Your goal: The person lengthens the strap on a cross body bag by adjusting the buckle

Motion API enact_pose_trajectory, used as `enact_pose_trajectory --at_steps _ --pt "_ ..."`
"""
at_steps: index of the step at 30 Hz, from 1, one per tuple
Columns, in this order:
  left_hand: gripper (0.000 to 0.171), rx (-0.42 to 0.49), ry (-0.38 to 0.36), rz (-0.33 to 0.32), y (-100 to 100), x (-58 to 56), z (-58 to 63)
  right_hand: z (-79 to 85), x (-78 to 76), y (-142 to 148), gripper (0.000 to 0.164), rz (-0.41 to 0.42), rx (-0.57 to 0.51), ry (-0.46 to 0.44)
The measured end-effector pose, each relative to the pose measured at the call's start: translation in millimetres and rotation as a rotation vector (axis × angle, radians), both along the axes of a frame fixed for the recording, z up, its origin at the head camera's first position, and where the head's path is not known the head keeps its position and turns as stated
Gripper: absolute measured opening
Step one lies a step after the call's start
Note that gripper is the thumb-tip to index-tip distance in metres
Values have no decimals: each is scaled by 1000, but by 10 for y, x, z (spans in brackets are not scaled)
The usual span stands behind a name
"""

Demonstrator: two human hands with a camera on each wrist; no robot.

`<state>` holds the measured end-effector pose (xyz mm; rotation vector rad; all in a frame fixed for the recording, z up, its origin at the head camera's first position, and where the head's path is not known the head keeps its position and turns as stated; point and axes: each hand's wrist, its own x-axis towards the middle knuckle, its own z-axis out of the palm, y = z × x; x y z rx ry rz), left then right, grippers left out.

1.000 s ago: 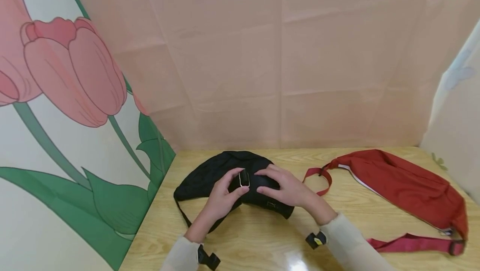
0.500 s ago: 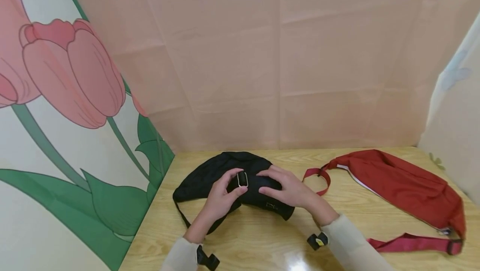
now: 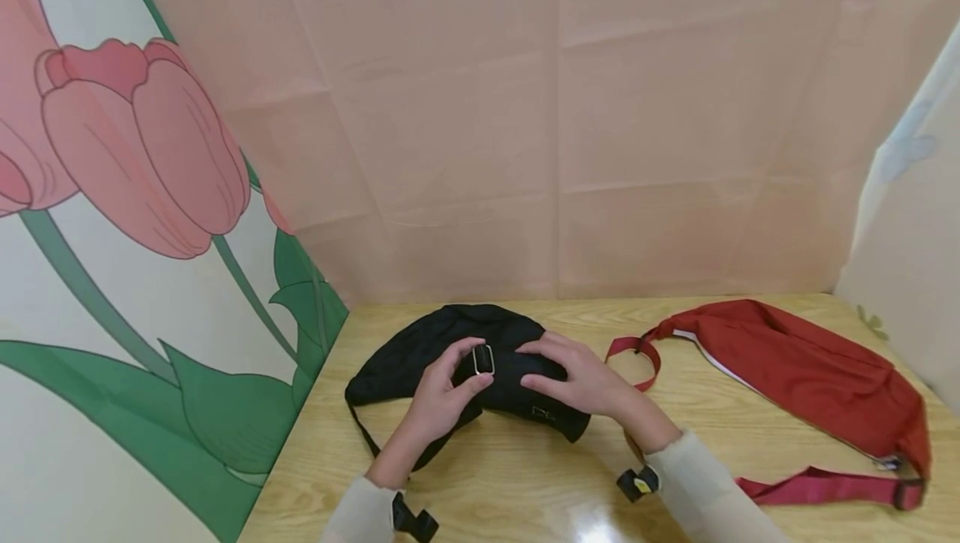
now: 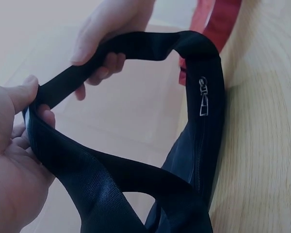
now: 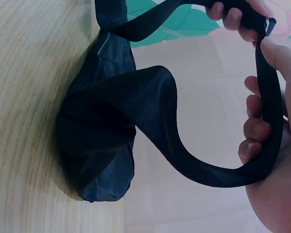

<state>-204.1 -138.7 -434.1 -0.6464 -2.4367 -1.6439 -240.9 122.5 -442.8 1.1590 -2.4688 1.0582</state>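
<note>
A black waist bag (image 3: 420, 355) lies on the table, its wide webbing strap (image 4: 70, 160) raised in a loop above it. My left hand (image 3: 437, 399) pinches the strap at a metal-framed slider buckle (image 3: 483, 359), between thumb and fingers. Farther along the same strap, my right hand (image 3: 581, 374) holds the webbing, fingers curled behind it and thumb in front, as the right wrist view shows. A zipper with a silver pull (image 4: 203, 97) runs along the bag's side. The bag's rounded end (image 5: 99, 170) rests on the wood.
To the right lies a red waist bag (image 3: 802, 376) with a red strap (image 3: 832, 489) and a small strap loop at its left end. A pink cloth backdrop (image 3: 450, 126) stands behind the wooden table (image 3: 510, 493); a tulip-printed panel (image 3: 150, 151) borders the left.
My right hand has shifted very slightly right, away from the buckle. The buckle has turned a little in my left hand; both hands keep their hold on the strap.
</note>
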Motion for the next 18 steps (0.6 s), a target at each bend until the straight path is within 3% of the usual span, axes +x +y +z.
enact_pose_trajectory --at_steps 18 --pt "47 13 7 -6 -7 5 -1 31 16 22 37 -4 3 -7"
